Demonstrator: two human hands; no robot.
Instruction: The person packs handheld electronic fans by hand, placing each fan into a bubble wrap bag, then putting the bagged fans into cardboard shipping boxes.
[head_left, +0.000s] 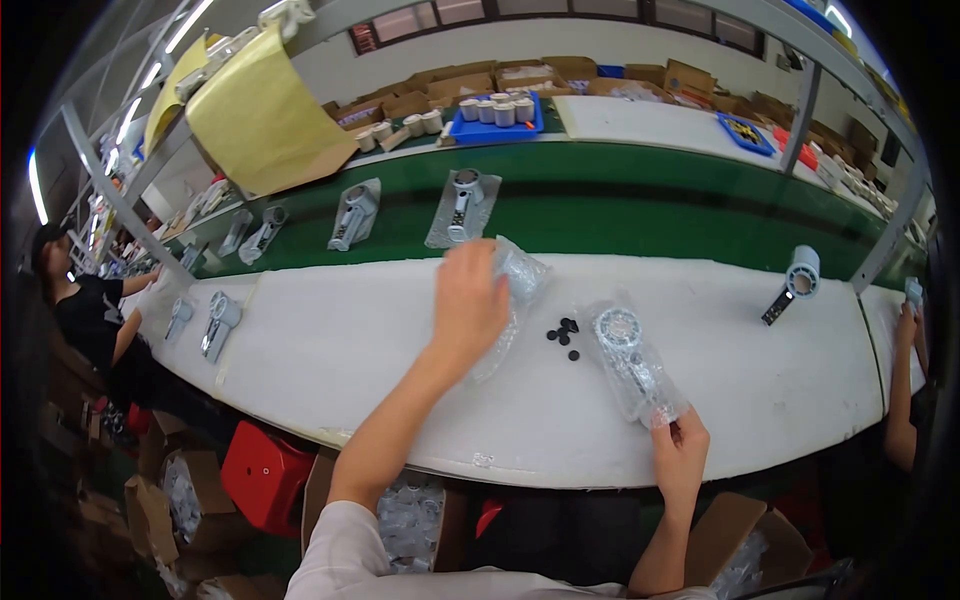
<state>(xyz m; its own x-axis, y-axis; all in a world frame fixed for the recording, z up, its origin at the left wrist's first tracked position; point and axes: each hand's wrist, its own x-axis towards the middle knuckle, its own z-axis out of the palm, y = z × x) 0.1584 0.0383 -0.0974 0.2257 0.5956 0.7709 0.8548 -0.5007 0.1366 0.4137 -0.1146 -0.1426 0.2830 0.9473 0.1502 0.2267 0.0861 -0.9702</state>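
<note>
My left hand (470,302) is closed at the middle of the table, fingers curled round a clear plastic bag (524,272) with something pale blue inside. Part of that bag is hidden behind the hand. With thumb and fingers pinched, my right hand (682,440) grips the lower end of another clear bag. Inside it lies a light-blue handheld fan (619,328), its round head pointing away from me. Several small black round pieces (564,336) lie between the two bags. At the right, an unbagged fan (803,272) with a dark handle rests on the table.
Beyond the white table (330,380), a green conveyor belt (620,200) carries bagged fans (463,207). Two more fans (220,322) lie at left. A blue tray of white cups (495,118) stands behind the belt. People work at both sides; a red stool (262,478) is below left.
</note>
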